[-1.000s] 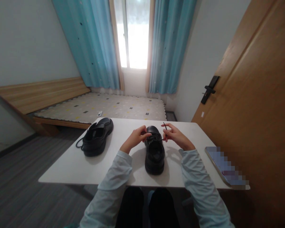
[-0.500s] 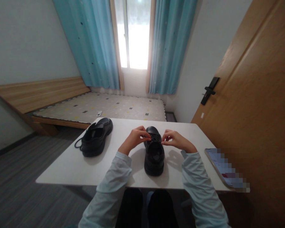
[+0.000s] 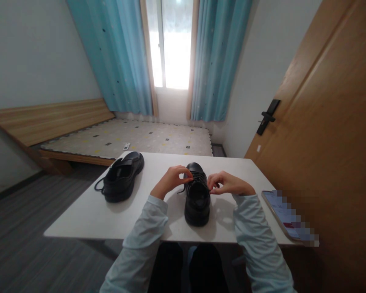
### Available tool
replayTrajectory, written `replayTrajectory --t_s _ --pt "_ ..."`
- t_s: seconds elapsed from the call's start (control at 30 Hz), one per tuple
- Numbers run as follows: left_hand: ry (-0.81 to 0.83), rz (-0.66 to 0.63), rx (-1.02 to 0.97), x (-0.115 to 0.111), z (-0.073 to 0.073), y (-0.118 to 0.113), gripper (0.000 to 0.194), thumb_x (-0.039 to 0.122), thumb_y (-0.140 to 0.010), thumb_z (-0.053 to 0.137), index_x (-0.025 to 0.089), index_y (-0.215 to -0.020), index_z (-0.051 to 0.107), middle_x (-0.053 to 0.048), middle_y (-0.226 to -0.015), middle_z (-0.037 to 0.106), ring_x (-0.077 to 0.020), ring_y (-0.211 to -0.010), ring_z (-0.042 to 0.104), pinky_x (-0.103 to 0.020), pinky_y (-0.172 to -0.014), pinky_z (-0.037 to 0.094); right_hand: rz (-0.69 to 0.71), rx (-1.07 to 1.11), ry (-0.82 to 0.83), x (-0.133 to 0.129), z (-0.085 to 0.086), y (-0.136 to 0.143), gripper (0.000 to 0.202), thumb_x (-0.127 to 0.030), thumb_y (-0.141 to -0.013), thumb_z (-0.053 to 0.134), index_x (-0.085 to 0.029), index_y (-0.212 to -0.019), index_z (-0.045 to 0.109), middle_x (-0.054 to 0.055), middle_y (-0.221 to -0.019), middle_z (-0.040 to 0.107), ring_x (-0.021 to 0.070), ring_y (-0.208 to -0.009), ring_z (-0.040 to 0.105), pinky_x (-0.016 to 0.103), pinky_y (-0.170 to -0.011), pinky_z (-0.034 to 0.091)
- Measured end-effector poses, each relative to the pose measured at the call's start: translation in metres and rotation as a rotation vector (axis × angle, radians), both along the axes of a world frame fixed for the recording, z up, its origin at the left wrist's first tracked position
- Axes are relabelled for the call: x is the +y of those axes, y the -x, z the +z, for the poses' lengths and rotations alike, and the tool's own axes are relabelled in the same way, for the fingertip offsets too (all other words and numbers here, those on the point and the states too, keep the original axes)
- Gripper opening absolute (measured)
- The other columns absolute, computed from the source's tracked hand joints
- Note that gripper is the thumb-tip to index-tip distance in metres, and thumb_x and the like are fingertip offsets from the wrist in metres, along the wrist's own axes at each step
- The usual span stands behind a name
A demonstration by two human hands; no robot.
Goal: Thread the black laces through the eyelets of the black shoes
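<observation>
A black lace-up shoe (image 3: 197, 205) stands on the white table (image 3: 158, 221) in front of me, its toe pointing away. My left hand (image 3: 177, 178) pinches at the laces on the shoe's left side, thumb and forefinger together; what lies between the fingertips is too small to make out. A loose lace end (image 3: 181, 190) sticks out below that hand. At the right edge of the shoe's opening, my right hand (image 3: 221, 183) is closed in a pinch, and whatever it holds is hidden. Another black shoe (image 3: 122, 181) stands at the table's left, with a lace loop hanging out.
A phone or tablet (image 3: 282, 213), partly pixelated, lies at the table's right edge. Beyond the table is a bed (image 3: 152, 136) with a small white object (image 3: 126, 146) on it. A wooden door (image 3: 320, 134) stands close on the right.
My right hand has moved slightly down along the shoe's right side. A loose lace end now shows on the shoe's left, below my left hand, which has barely moved.
</observation>
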State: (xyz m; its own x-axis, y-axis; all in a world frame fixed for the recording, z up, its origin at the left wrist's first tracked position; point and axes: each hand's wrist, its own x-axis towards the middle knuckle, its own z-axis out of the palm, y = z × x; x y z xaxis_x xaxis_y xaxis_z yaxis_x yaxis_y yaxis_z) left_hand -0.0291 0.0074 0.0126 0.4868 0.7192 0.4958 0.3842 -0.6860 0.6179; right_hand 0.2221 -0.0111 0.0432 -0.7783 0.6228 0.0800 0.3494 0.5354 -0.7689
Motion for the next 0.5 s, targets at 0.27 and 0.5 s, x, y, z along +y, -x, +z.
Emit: replayTrajectory --t_s 0.27,0.5 --pt "0.028 -0.021 -0.043 0.001 -0.006 -0.003 0.014 0.013 -0.070 0.061 0.018 -0.081 0.065 -0.002 -0.079 0.068 -0.0140 -0.072 0.061 -0.028 -0.072 0.050 -0.127 0.258 0.386 -0.004 -0.005 0.016 0.025 -0.039 -0.080 0.063 -0.014 -0.085 0.060 0.001 -0.062 0.067 0.0050 -0.042 0.044 0.017 -0.039 0.030" --pt "-0.051 -0.008 0.007 -0.001 -0.005 -0.005 0.016 0.006 -0.071 0.055 0.019 -0.078 0.062 -0.001 -0.080 0.062 -0.0129 -0.075 0.057 -0.025 -0.072 0.048 -0.241 0.430 0.629 -0.001 -0.012 0.024 0.026 -0.035 -0.074 0.070 -0.012 -0.085 0.063 -0.002 -0.059 0.064 -0.0004 -0.028 0.032 0.016 -0.027 0.012"
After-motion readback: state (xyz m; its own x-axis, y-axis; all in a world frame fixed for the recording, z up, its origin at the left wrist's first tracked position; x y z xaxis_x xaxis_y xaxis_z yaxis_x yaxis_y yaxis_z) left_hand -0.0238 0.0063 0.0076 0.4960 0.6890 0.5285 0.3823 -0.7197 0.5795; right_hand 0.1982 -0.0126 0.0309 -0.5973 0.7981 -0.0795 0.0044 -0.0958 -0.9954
